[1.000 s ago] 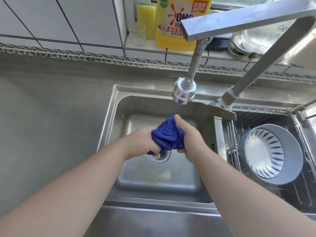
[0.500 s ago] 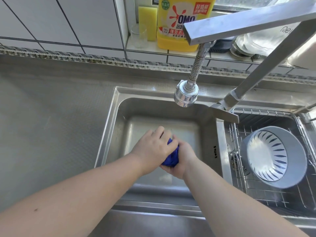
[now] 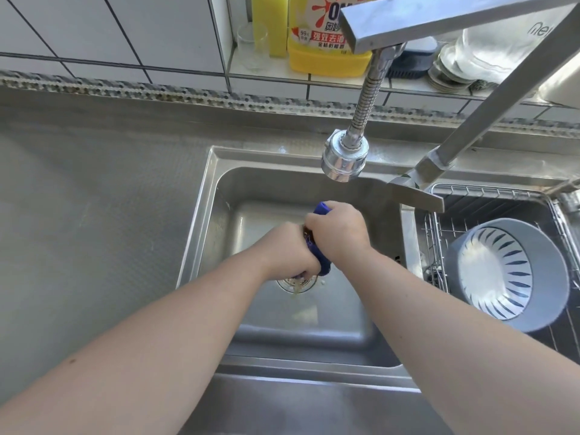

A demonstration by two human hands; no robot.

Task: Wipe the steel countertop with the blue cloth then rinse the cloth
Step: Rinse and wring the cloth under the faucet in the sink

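The blue cloth point(image 3: 320, 258) is twisted into a tight roll above the sink basin point(image 3: 219, 215). My left hand point(image 3: 290, 251) grips its lower end and my right hand point(image 3: 339, 230) grips its upper end, where a blue tip pokes out beyond the fingers. Murky water drips from the cloth onto the drain point(image 3: 296, 282). The steel countertop point(image 3: 94, 221) stretches to the left of the sink. The faucet head point(image 3: 344, 158) hangs above the basin; no water stream is visible from it.
A wire rack point(image 3: 439, 233) in the right basin holds a grey-blue colander point(image 3: 505, 274). On the tiled ledge behind stand a yellow detergent bottle point(image 3: 323, 42), a yellow sponge point(image 3: 270, 23), a small glass point(image 3: 252, 47) and stacked dishes point(image 3: 452, 70).
The hands went from bunching the cloth together to twisting it lengthwise, right hand now higher and left hand lower. Dirty water now drips to the drain.
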